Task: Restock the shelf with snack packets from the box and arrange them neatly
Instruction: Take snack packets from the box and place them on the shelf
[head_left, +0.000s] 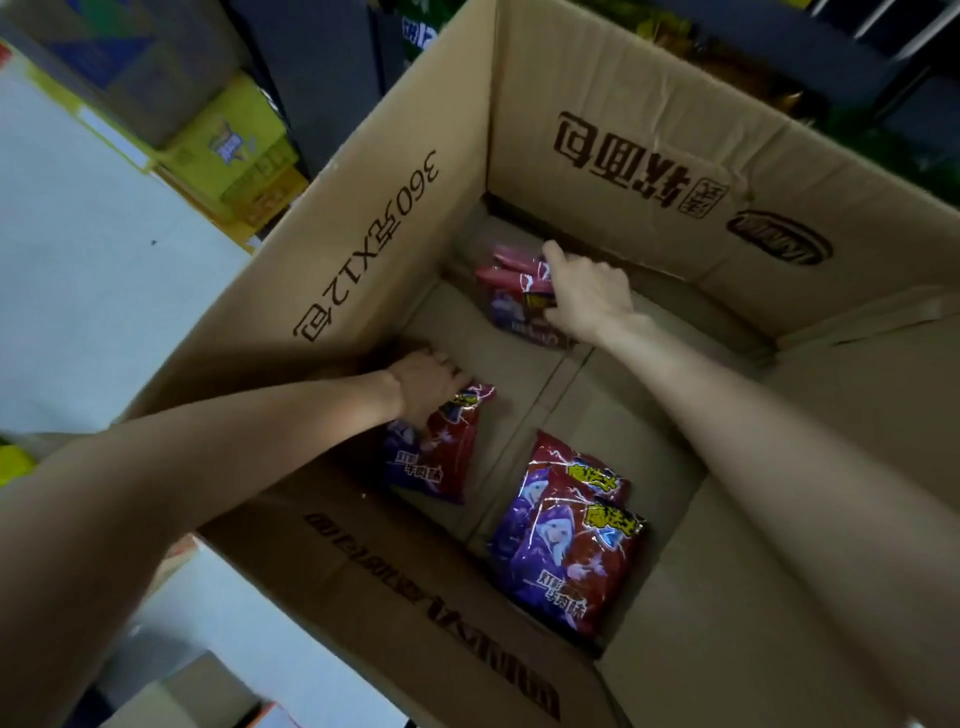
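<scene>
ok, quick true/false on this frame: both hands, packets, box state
1. Both hands are inside the cardboard box. True.
2. The left hand holds nothing. False: it grips a red and purple packet.
3. The right hand grips packets at the far corner. True.
4. The box is full to the top. False: bare floor shows, with two loose packets lying near the front.

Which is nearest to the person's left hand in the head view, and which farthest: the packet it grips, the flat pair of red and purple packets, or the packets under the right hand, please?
From the left hand:
1. Red and purple snack packet it grips, by the cardboard box's left wall.
2. Flat pair of red and purple packets, near side of the floor.
3. Red packets under the right hand, far corner.
</scene>
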